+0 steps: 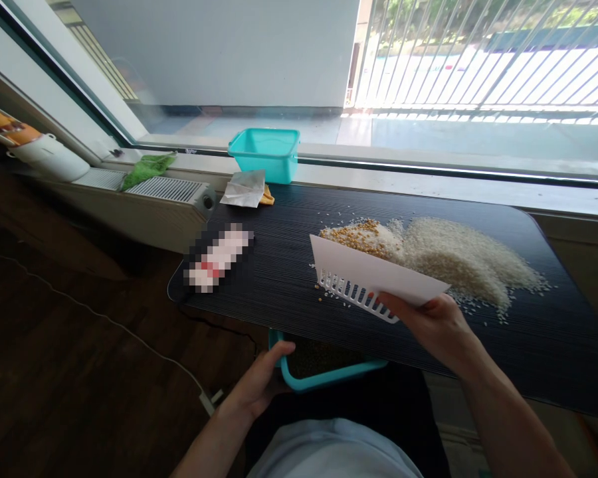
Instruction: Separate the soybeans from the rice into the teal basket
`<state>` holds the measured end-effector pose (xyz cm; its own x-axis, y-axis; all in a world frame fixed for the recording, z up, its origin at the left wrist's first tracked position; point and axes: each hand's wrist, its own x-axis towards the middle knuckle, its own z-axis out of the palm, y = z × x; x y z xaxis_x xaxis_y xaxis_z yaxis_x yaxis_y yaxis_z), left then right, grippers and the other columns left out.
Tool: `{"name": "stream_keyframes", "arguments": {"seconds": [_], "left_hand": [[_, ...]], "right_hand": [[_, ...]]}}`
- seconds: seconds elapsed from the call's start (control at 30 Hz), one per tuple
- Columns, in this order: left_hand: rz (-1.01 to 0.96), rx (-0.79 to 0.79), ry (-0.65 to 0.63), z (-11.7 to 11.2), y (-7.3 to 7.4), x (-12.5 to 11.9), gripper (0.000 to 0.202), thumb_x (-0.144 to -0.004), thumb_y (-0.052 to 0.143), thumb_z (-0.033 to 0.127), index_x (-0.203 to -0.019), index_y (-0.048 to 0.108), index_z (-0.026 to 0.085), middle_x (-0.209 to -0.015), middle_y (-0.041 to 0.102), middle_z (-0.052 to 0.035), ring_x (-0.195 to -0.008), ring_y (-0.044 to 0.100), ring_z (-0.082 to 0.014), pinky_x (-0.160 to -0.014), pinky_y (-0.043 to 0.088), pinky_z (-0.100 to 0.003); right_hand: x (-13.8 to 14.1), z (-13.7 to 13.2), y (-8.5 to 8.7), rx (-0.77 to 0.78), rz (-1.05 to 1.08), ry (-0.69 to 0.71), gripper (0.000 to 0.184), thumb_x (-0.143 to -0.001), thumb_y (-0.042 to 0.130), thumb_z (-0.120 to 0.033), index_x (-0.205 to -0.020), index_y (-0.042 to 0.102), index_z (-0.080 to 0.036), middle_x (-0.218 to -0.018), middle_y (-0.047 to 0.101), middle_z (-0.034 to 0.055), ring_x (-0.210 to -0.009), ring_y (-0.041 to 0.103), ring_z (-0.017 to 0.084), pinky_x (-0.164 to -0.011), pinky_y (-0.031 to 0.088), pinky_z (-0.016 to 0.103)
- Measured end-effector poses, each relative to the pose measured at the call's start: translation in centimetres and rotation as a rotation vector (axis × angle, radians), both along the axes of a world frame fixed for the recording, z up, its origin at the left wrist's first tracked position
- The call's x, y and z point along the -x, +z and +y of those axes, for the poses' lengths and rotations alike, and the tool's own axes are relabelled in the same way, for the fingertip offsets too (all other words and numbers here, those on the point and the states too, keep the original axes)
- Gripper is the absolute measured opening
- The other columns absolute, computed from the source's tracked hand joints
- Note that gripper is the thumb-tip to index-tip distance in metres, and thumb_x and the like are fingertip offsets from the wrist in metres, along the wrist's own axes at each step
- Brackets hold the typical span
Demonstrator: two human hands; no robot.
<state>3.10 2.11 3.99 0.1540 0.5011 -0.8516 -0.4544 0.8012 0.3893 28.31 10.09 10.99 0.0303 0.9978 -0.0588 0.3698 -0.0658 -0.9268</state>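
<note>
Right hand [436, 325] fingers clamped on white slotted scoop [373, 275] beside yellow grain [359, 237]. Left hand [259, 385] gripped near teal tub [329, 380], some grain inside. Big rice pile [458, 259] lay right on table [279, 279].

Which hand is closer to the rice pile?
Right. The right hand, holding a white scoop, is beside the rice pile; the left hand grips a teal tub below the table.

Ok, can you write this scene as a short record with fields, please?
left hand: grips the rim of a teal tray below the table edge
right hand: holds a white scoop tilted on the table
grains: rice pile beside yellow grains, touching, just behind the scoop
windowsill: teal tub
</note>
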Motion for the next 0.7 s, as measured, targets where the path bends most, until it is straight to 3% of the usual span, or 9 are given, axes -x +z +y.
{"name": "stream_keyframes", "arguments": {"seconds": [0.13,0.23,0.53,0.7], "left_hand": [[-0.003,-0.018,-0.009,0.0,0.0,0.2,0.031,-0.073,0.063,0.031,-0.098,0.062,0.012,-0.096,0.071,-0.0105,-0.086,0.066,-0.0236,-0.076,0.054,-0.035],[0.006,-0.02,-0.024,0.0,-0.1,0.3,0.032,-0.073,0.063,0.032,-0.098,0.062,0.012,-0.096,0.071,-0.011,-0.084,0.066,-0.0237,-0.073,0.054,-0.035],[0.007,-0.053,-0.009,0.0,0.3,0.7,0.04,-0.076,0.06,0.03,-0.111,0.059,0.01,-0.096,0.071,-0.0117,-0.083,0.067,-0.0238,-0.068,0.054,-0.033],[0.012,-0.06,-0.028,0.0,0.7,0.7,0.035,-0.078,0.056,0.029,-0.107,0.06,0.01,-0.096,0.071,-0.0119,-0.084,0.067,-0.0236,-0.069,0.054,-0.033]], "right_hand": [[0.1,-0.3,0.7,0.001,-0.01,-0.022,0.018,-0.067,0.071,-0.039,-0.071,0.074,-0.022,-0.074,0.074,0.0018,-0.075,0.069,0.025,-0.068,0.056,0.031],[0.5,-0.4,0.5,-0.007,0.017,-0.001,0.019,-0.068,0.071,-0.036,-0.08,0.075,-0.021,-0.079,0.075,0.0017,-0.079,0.069,0.025,-0.071,0.056,0.031],[2.0,-2.4,-1.5,0.077,0.028,0.289,0.028,-0.079,0.063,-0.033,-0.102,0.072,-0.022,-0.094,0.074,0.0002,-0.086,0.069,0.022,-0.08,0.055,0.032],[1.1,-3.8,-1.3,0.115,0.056,0.321,0.026,-0.076,0.065,-0.033,-0.098,0.073,-0.022,-0.092,0.074,-0.0003,-0.084,0.069,0.022,-0.078,0.056,0.032]]}}
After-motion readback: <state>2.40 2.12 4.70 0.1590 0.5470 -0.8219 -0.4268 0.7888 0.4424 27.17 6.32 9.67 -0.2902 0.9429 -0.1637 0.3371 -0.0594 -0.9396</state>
